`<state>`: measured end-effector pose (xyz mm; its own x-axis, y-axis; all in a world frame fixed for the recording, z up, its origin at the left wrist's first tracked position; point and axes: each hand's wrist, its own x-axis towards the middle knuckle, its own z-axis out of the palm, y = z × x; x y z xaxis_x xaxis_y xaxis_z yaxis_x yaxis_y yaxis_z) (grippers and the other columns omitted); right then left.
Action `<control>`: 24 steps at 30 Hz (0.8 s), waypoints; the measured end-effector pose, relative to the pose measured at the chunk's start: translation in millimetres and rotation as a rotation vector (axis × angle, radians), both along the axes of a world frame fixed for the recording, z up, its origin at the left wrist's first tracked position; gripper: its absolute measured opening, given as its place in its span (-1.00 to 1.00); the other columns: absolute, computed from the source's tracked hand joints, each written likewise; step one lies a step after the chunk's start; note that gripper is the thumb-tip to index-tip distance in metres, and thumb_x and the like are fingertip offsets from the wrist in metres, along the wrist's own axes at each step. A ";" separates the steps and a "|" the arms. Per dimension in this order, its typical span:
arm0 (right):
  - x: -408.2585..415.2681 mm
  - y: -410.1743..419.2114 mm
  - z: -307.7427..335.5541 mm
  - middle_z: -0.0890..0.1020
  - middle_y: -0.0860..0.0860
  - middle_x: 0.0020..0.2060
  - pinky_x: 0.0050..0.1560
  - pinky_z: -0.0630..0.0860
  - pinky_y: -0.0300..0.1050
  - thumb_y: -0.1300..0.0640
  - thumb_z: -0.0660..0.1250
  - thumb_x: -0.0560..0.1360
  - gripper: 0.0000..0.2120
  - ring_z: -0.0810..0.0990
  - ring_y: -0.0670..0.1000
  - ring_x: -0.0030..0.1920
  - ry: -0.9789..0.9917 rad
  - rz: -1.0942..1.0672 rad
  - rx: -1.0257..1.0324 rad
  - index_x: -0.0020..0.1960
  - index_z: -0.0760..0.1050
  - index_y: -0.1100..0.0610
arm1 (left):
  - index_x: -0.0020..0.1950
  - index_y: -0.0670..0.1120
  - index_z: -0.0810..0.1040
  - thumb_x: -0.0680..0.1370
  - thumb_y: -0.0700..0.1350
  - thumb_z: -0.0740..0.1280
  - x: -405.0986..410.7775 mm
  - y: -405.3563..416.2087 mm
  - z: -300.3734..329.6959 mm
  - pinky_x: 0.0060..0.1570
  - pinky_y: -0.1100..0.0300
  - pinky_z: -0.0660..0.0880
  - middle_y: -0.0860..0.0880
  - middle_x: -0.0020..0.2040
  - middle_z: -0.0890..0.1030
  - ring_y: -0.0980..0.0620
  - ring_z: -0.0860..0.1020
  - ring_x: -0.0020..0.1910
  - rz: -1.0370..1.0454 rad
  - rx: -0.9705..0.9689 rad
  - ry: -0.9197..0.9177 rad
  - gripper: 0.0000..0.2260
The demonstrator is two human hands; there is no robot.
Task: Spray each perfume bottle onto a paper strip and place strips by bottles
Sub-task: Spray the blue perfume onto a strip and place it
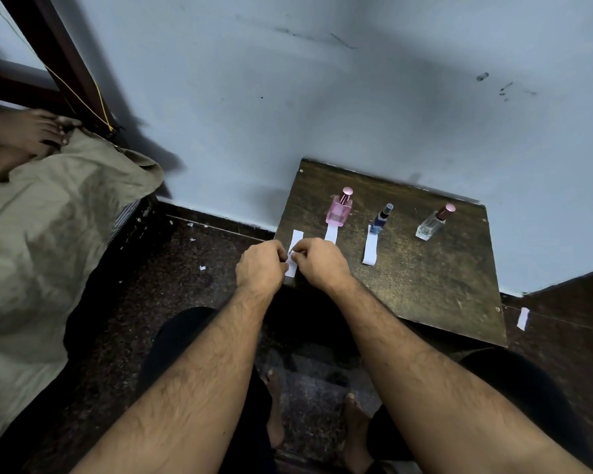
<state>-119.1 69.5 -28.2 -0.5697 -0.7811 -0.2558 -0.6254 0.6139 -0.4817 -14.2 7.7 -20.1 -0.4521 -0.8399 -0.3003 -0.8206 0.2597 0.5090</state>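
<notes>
Three perfume bottles stand in a row on a dark wooden table (435, 285): a pink bottle (339, 208), a slim blue bottle (381, 218) and a clear bottle with a brown cap (432, 223). A white strip (331, 233) lies in front of the pink bottle and another strip (370, 248) in front of the blue one. At the table's left front corner my left hand (259, 266) and my right hand (322, 265) both pinch a white paper strip (295, 249), fingertips nearly touching. No strip lies by the clear bottle.
A pale blue wall rises behind the table. A bed with a beige cover (48, 227) and another person's foot (31, 131) is at the left. One loose strip (523, 318) and paper scraps (202, 267) lie on the dark floor. My knees and feet are below.
</notes>
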 end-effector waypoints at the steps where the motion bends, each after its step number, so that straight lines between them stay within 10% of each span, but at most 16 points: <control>1: -0.5 -0.3 0.4 0.70 -0.03 -0.03 0.01 0.57 -0.04 0.06 0.28 0.51 -0.82 0.62 0.06 0.03 -0.017 -0.024 -0.010 0.03 0.64 -0.02 | -0.07 0.10 0.62 0.48 -0.11 0.41 -1.3 0.8 -0.1 -0.03 0.11 0.49 0.01 0.00 0.65 -0.06 0.58 0.06 0.002 0.006 0.008 -0.90; 8: -7.8 -0.1 -1.1 0.68 -0.06 -0.23 -0.07 0.63 0.05 0.09 0.41 0.41 -0.91 0.67 0.02 -0.20 -0.257 -0.228 -0.169 -0.15 0.54 -0.10 | 0.10 0.13 0.65 0.52 -0.16 0.34 -4.7 0.8 -0.5 0.03 0.10 0.50 0.02 0.09 0.65 -0.04 0.58 0.11 -0.032 0.035 0.011 -0.75; 15: -13.8 6.8 14.4 0.64 0.08 -0.37 -0.57 0.34 -0.26 0.29 0.39 0.49 -0.91 0.49 -0.06 -0.52 -0.589 -0.390 -0.362 -0.04 0.52 0.16 | 0.21 0.18 0.60 0.49 -0.20 0.31 -2.9 -1.2 -0.2 0.10 0.08 0.52 0.02 0.14 0.64 -0.06 0.57 0.15 -0.076 0.047 -0.005 -0.62; 24: -19.6 5.6 18.1 0.64 0.13 -0.19 -0.43 0.52 -0.22 0.47 0.25 0.44 -0.72 0.60 0.05 -0.29 -0.726 -0.430 -0.413 0.09 0.59 0.32 | 0.23 0.16 0.60 0.57 -0.06 0.30 -5.1 -1.4 -2.8 0.11 0.07 0.49 -0.03 0.19 0.63 -0.09 0.57 0.17 -0.116 -0.012 -0.032 -0.74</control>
<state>-138.7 75.2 -10.1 -0.6400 -0.6487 -0.4117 0.1546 0.4161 -0.8961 -19.3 6.3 -22.9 -0.5366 -0.7862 -0.3064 -0.8005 0.3594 0.4797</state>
